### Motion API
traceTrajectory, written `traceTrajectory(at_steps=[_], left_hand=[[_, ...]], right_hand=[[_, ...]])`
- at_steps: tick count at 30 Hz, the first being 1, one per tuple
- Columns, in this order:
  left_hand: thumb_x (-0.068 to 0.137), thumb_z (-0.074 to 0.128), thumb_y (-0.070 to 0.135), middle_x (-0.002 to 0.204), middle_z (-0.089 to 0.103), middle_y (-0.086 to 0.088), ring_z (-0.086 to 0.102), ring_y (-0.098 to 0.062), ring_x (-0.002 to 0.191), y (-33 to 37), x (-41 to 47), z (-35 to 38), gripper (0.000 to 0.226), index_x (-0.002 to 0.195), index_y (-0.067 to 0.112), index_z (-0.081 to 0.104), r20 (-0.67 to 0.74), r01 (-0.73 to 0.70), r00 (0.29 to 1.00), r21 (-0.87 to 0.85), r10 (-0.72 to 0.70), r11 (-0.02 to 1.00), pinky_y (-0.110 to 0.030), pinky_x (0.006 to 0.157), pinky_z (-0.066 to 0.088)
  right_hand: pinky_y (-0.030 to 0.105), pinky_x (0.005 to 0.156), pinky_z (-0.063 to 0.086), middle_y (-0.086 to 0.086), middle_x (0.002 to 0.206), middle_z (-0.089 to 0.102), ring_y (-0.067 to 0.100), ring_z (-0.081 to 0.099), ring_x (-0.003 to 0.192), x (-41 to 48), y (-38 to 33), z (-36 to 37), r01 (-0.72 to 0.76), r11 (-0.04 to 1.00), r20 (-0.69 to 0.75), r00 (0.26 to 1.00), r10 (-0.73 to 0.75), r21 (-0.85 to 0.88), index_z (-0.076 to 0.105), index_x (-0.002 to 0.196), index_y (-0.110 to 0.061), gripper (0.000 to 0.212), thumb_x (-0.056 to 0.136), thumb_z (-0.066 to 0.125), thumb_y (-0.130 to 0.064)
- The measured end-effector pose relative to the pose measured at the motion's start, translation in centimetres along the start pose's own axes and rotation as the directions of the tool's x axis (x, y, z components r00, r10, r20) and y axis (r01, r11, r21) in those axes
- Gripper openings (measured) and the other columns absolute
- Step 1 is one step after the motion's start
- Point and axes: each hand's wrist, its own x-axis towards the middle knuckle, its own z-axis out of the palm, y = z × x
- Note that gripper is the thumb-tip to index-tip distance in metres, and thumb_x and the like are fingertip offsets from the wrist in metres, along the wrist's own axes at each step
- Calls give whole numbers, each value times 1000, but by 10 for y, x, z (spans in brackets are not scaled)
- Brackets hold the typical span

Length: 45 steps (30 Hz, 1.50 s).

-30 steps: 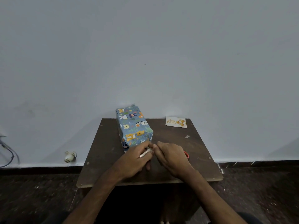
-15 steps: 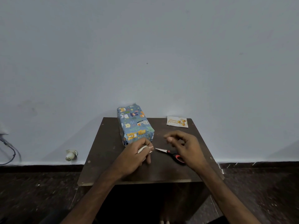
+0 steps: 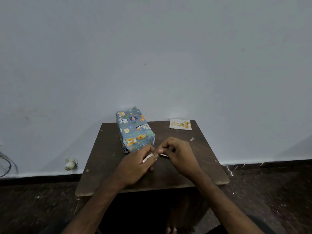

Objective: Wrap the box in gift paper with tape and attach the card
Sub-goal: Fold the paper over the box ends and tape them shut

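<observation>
Head view: the wrapped box lies at the surface's 11 o'clock, with the card flat at 1 o'clock, well apart. At centre the left hand grips white tape. The right hand, at its 3 o'clock, pinches thumb to forefinger beside it. I cannot tell on what.

Brightness: we see dim, flat, bluish-grey light across the wall.
Shadows: we find soft ones on the wall beside the table, and near-black beneath it.
Edges: we note wide-angle stretching.
Sharpness: we see the floor smeared at the corners.
</observation>
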Motion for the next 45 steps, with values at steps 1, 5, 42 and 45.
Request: traceTrajectory(at_steps=[1, 5, 42, 45], left_hand=[[100, 46, 47, 78, 70, 9, 63, -7, 72, 1, -1, 0, 17, 95, 34, 55, -17, -6, 1000, 32, 7, 999, -40, 75, 50], [100, 47, 46, 77, 72, 10, 62, -6, 70, 5, -1, 0, 20, 94, 31, 59, -45, 21, 999, -30, -22, 999, -39, 74, 50], [99, 59, 23, 74, 73, -4, 60, -20, 65, 2, 8, 8, 12, 104, 18, 49, -134, 141, 971, -353, -199, 925, -29, 56, 51], [99, 59, 24, 73, 72, -2, 59, -17, 64, 2, 8, 8, 13, 103, 17, 49, -134, 144, 970, -356, -203, 923, -28, 56, 50]], right_hand=[[26, 68, 50, -13, 81, 70, 6, 63, 76, 0, 1, -2, -11, 1000, -14, 1000, 11, -6, 72, 77, -25, 14, 84, 74, -13], [23, 69, 49, -15, 80, 71, 5, 62, 80, 2, -4, -4, 4, 999, -40, 999, -6, -32, 74, 77, -26, 12, 83, 76, -15], [31, 82, 46, 6, 100, 68, 16, 60, 91, -37, -4, -52, -677, 728, 643, 607, 467, 111, 61, 107, -16, 59, 59, 72, -49], [34, 85, 47, 13, 108, 68, 17, 61, 94, -36, -5, -47, -643, 760, 638, 625, 450, 94, 60, 110, -16, 65, 60, 72, -55]])
